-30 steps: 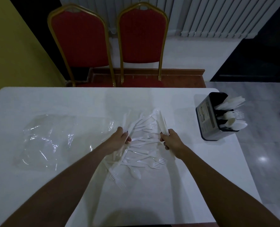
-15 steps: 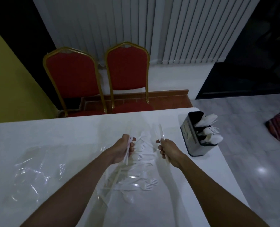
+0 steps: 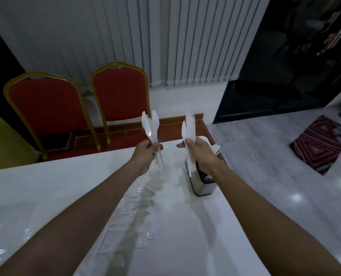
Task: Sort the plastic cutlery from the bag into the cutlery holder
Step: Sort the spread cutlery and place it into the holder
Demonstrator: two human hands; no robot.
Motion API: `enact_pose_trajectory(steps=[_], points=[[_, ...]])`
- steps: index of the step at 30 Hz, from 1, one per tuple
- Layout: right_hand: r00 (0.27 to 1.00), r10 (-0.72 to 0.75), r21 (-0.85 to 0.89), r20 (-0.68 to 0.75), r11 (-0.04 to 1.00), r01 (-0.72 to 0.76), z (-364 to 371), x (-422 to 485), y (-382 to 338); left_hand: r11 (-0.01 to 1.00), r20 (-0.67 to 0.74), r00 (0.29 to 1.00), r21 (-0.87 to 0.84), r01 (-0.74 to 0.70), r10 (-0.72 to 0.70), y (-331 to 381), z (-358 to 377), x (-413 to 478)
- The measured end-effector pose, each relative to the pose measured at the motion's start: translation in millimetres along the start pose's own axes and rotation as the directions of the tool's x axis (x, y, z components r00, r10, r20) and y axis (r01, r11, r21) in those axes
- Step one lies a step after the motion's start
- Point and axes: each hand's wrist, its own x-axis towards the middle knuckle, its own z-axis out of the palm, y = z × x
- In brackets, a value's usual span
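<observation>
My left hand (image 3: 146, 154) is raised above the white table (image 3: 46, 186) and grips a bunch of white plastic knives (image 3: 151, 126), blades up. My right hand (image 3: 200, 153) holds a second bunch of white plastic knives (image 3: 189, 126) upright, right over the black-and-metal cutlery holder (image 3: 202, 186) at the table's right edge. My right wrist hides most of the holder's top; some white cutlery (image 3: 215, 147) pokes out behind the hand. Loose plastic forks (image 3: 145, 212) lie on the table between my forearms. The clear plastic bag (image 3: 2, 242) lies at the lower left.
Two red chairs with gold frames (image 3: 117, 96) stand behind the table's far edge, before white vertical blinds. A patterned red rug (image 3: 319, 144) lies on the shiny tile floor to the right. The holder stands close to the table's right edge.
Both hands have lifted off the cutlery pile, each with a bunch of knives, and risen forward; the right hand has reached the holder. The camera has tilted up.
</observation>
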Motion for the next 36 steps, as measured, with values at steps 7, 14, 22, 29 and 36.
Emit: enact_pose_trajectory(steps=[7,14,22,29,36], points=[[0.986,-0.131,0.083,-0.099,0.987,0.139,-76.1,49.0,-23.1,0.990,-0.035,0.990,0.046,-0.132,0.134,12.7,78.8,38.4],[0.998,-0.035,0.008,-0.052,0.999,0.036,-93.8,80.3,10.9,0.989,-0.108,0.989,0.121,-0.086,0.100,-25.1,108.9,62.0],[0.995,-0.068,-0.145,0.075,0.986,0.078,-89.3,100.5,21.2,0.985,-0.215,0.962,0.089,-0.151,0.167,-37.9,115.5,64.8],[0.986,-0.051,-0.107,0.158,0.992,0.068,-76.7,102.5,20.0,0.970,-0.155,0.961,0.118,-0.212,0.229,-32.9,126.8,50.2],[0.986,-0.038,-0.215,0.164,0.974,0.073,-79.2,102.6,34.7,0.910,-0.057,0.964,0.348,-0.225,0.260,-49.8,124.3,51.5]])
